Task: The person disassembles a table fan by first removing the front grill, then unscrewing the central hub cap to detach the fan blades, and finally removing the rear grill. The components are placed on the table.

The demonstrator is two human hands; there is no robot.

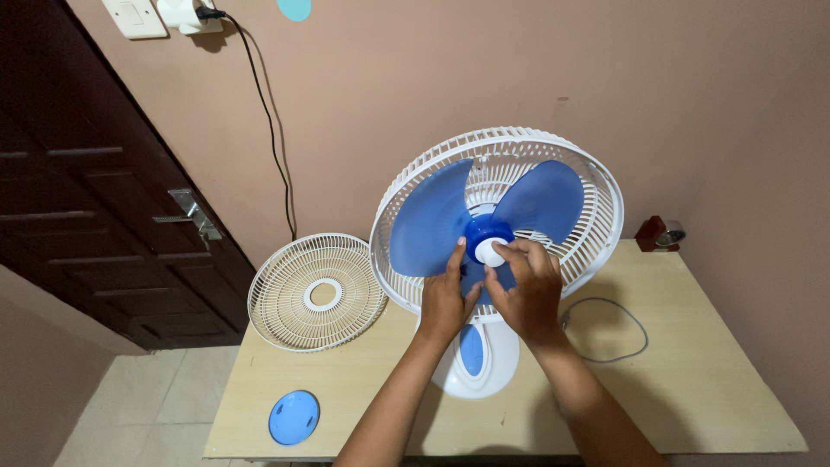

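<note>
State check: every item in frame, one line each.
Fan: upright on table, front open.
Blades: mounted on hub.
White cap: on hub, right hand's fingers on it.
Left hand: on a blade, open.
Right hand: pinching cap.
Front grille: off, leaning on wall.
Blue disc: loose, flat on table.
Door: shut.
Wall plug: plugged in.

Around my work surface: a loose grille, a round cap and a trailing cord.

To my left, a detached white front grille [316, 291] leans against the pink wall, a round blue cap [293, 418] lies near the pale wooden surface [709, 389] edge, a grey cord [618, 333] loops at right, a dark brown door [95, 190] stands beyond, and a black cable [272, 130] hangs from the wall socket [186, 13].
</note>
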